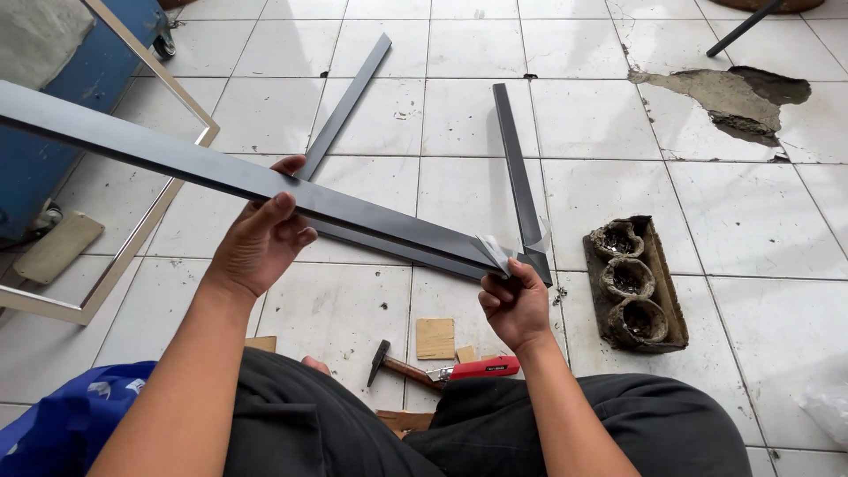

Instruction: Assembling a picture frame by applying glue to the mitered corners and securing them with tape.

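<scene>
I see the left hand (258, 243) wrapped around the long dark grey metal bar (221, 172), holding it up off the white tiled floor (751, 221) and slanting across the lap. The right hand (514, 305) pinches a thin clear film strip (496, 253) at the bar's near end, curled away at the tip only; the rest of the bar looks bare or maybe film-covered, hard to tell. So peeling looks barely started. Two more dark grey bars (517, 177) lie on the floor, untouched. A wooden-handled hammer (402, 367) and red-handled tool (477, 368) rest near the knees.
</scene>
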